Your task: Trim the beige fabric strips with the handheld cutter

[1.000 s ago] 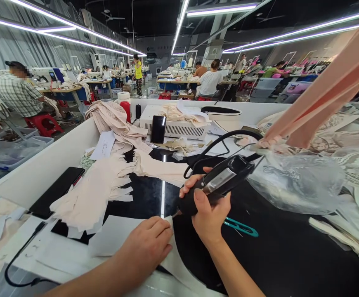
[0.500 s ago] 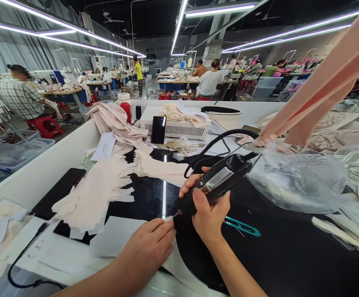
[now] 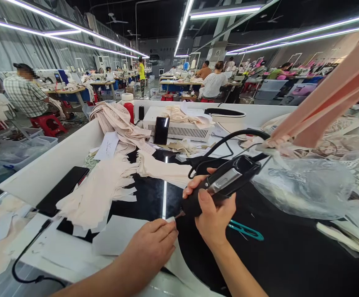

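We keep our right hand (image 3: 215,214) grip closed around the black corded tool (image 3: 229,179), tip still beside the pale piece (image 3: 178,260) our left hand (image 3: 154,243) pinches over the table (image 3: 278,260), the working point unchanged.

glossy tool (image 3: 229,180), matt cloth pieces (image 3: 88,198)

The left hand (image 3: 153,244) hides part of the white piece (image 3: 177,261); the right edge crops pink cloth (image 3: 331,93).
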Motion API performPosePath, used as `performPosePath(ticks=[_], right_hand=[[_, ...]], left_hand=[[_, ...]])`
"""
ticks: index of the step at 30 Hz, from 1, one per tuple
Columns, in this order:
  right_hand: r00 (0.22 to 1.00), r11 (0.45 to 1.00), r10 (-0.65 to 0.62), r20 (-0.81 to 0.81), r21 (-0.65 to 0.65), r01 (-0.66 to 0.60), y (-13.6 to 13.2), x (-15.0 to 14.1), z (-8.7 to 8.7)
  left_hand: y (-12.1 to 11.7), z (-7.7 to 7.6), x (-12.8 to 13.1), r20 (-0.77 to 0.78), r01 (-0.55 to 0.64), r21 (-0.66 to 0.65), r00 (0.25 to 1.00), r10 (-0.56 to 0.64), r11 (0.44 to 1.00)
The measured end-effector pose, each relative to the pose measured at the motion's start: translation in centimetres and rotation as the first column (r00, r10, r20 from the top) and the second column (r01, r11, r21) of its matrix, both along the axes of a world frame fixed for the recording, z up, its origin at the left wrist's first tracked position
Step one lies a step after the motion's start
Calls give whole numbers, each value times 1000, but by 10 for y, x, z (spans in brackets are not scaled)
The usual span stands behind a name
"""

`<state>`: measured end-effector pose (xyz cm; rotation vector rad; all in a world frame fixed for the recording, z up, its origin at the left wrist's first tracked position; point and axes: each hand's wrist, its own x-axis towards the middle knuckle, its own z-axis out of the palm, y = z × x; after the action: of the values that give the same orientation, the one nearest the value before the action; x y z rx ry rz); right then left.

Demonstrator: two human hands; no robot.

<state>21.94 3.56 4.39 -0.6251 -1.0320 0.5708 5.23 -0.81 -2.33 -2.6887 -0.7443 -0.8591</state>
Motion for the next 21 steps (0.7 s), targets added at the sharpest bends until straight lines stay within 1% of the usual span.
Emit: performPosePath(ticks=[5, 13, 16, 21], right_hand=[[999, 1000, -11, 37, -1, 11, 1, -1, -5], [1000, 1000, -14, -1, -16, 14, 0, 3, -2], [1000, 1000, -13, 1, -20, 13, 1, 2, -3], [999, 999, -29, 12, -22, 30, 1, 0, -4]], left_hand=[[0, -3, 1, -4, -3, -12, 1000, 3, 1000], [1, -7, 2, -71, 2, 32, 997, 1, 1000], [1, -9, 3, -44, 5, 26, 999, -3, 1000], [2, -9, 4, 67, -4, -1, 998, 4, 1000]])
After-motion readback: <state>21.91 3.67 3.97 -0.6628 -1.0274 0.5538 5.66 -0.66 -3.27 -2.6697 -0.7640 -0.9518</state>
